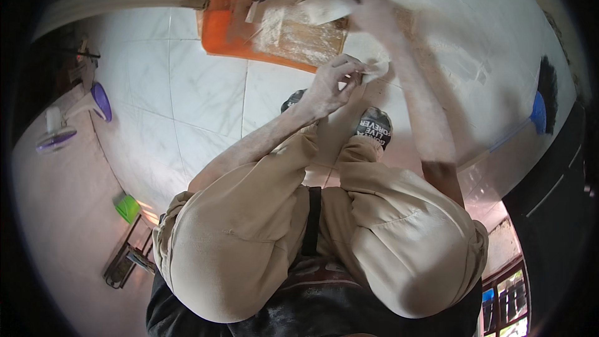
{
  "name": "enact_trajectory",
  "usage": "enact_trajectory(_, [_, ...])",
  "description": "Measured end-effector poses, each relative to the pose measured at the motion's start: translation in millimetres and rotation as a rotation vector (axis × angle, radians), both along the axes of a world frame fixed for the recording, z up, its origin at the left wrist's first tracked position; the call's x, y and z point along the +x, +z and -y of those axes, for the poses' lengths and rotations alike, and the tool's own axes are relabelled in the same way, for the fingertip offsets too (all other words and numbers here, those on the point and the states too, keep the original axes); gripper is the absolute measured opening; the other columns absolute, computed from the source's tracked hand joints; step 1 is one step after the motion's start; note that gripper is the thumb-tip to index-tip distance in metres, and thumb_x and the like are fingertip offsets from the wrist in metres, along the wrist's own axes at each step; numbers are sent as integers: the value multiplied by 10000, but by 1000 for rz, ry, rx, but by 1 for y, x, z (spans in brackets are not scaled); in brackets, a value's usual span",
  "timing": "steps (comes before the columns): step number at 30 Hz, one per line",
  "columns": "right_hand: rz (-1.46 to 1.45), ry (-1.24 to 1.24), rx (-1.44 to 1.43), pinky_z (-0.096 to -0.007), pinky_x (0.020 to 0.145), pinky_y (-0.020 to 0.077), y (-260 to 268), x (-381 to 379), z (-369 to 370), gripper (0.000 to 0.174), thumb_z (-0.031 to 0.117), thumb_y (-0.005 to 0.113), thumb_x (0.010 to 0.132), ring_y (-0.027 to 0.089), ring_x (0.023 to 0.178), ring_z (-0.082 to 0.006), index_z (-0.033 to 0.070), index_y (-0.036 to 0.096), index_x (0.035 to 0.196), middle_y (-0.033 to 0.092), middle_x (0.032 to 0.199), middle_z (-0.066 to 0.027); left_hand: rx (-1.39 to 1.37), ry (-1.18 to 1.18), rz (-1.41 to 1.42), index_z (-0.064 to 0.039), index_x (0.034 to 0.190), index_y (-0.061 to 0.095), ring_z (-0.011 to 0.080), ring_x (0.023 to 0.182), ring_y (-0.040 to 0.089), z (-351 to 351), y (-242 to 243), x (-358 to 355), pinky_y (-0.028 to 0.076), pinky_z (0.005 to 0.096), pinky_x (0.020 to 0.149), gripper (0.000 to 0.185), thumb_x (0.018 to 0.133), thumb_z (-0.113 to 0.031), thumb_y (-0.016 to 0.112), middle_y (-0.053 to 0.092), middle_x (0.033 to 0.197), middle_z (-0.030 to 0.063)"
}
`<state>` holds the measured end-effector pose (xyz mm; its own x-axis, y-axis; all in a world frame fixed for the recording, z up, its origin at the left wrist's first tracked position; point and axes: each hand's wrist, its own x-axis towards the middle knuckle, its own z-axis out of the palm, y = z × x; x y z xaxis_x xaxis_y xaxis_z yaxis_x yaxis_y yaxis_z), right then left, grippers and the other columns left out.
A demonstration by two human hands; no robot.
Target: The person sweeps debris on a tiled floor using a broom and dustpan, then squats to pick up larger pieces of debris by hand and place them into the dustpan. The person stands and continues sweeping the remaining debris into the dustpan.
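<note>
White dust coats both my forearms and hands. My left hand (338, 83) pinches a small whitish scrap (376, 71) between thumb and fingers, just below the near edge of an orange dustpan (262, 58). Above the dustpan's right part, my right hand (372, 7) grips a pale, flat object (327, 8), slightly blurred; its exact kind cannot be told. White powder, brown sheet-like material and a torn pale piece (251, 2) with a dark bit lie in the dustpan. A long pale handle (126, 0) runs from the dustpan to the left.
Marble-look floor tiles (206, 89) lie around my shoes (373, 126), with dusty residue on the right. A purple and white fan (56, 135) stands far left, near a green object (127, 208) and a dark metal frame (119, 267). A blue object (538, 112) is at right.
</note>
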<state>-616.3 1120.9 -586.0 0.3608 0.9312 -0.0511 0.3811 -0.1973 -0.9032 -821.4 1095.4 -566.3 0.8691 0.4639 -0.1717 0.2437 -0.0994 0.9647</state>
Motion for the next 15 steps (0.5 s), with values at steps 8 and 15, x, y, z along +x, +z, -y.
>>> enact_trajectory(8, [606,60,212,-407,885,610,4,-24,-1,253,103,651,971,750,981,-303,69,716,1212,761,1113,-135,85,-77,-17,-21,1201,695,266,974,702,5,2,-11,629,343,859,381,858,123,613,662,1104,138])
enact_trajectory(15, [48,-690,-182,-270,614,518,16,120,203,237,154,605,1050,654,830,-96,165,752,1235,738,1013,-2,75,-15,8,-49,1166,722,255,997,702,-16,7,-2,612,342,814,318,882,52,617,694,1111,147])
